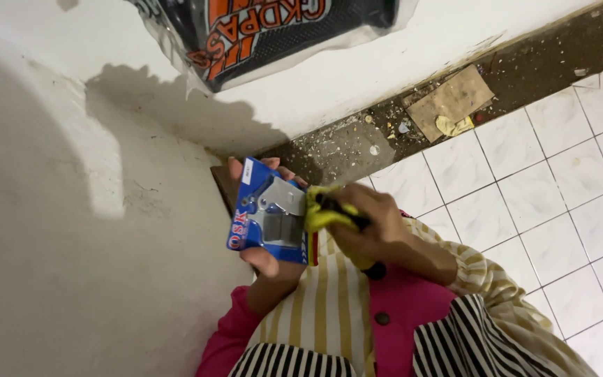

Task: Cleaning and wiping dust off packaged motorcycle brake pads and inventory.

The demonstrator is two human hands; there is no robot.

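A blue blister pack (268, 222) is held upright in the left hand (265, 262), in front of the person's chest and close to the white wall (71, 244). Nothing carries it: it is clear of the floor and supported by the hand alone. The thumb is pressed on the lower front edge of the card and the fingertips (235, 167) are wrapped over its top edge from behind, so the card is pinched between thumb and fingers.

Grey metal parts are seen under the clear plastic bubble of the pack. The bubble appears intact and the parts are still inside; no opening or tear can be made out.

A yellow cloth (324, 209) is bunched in the right hand (378, 227), whose fingers are closed around it. A dark object is also gripped there, but its kind cannot be told. The cloth is pressed against the right edge of the pack, touching the bubble.

Judged from this, wiping of the pack is under way. Which areas are already wiped cannot be told; no dust or streak is resolved on the surface.

A piece of cardboard (451, 101) lies on the dirty strip along the foot of the far wall, well apart from the hands, beside the white tiled floor (560, 209). A plastic-wrapped package (266, 35) hangs on the wall above.
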